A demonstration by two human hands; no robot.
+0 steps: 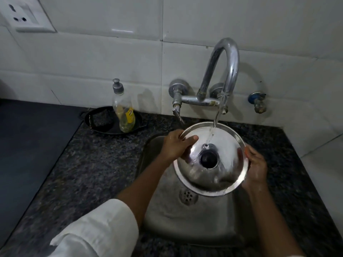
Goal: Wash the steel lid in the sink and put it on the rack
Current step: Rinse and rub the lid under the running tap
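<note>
Both arms reach forward, forearms bare, white sleeve [96, 230] rolled up on the left. Left hand [175, 145] grips the lid [209, 173] rim at far left, thumb over the top face. Right hand [255, 167] clasps the right rim, fingers curled underneath. Both hands wet.

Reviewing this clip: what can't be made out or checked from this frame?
- The rack: not in the head view.
- Underside of the steel lid: faces away from the camera.
- Right hand fingers: behind the lid's rim.
- Soap bottle label: too small and dim to read.
- Dark block in the black pan: too dim to identify.
</note>
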